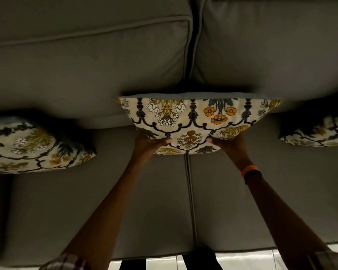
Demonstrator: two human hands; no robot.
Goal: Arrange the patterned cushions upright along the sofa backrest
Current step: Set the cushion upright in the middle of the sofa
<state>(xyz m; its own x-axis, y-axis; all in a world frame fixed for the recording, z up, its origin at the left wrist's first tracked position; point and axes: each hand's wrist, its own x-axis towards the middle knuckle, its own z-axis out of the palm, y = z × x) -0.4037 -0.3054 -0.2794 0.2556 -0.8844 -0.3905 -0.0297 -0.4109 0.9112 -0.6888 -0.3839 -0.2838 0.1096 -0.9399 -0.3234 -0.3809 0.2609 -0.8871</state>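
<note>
Three cream cushions with a black, yellow and orange floral print stand against the grey sofa backrest (86, 71). The middle cushion (193, 117) sits upright where the two back pads meet. My left hand (152, 143) grips its lower front edge on the left side, thumb on the fabric. My right hand (228, 143) grips the same edge on the right side. The left cushion (27, 147) leans against the backrest at the left edge of the view. At the right edge, only part of the right cushion (320, 131) shows.
The grey sofa seat (125, 201) spreads below the cushions, with a seam down its middle. An orange wristband (249, 170) is on my right wrist. A strip of pale tiled floor (242, 260) shows at the bottom.
</note>
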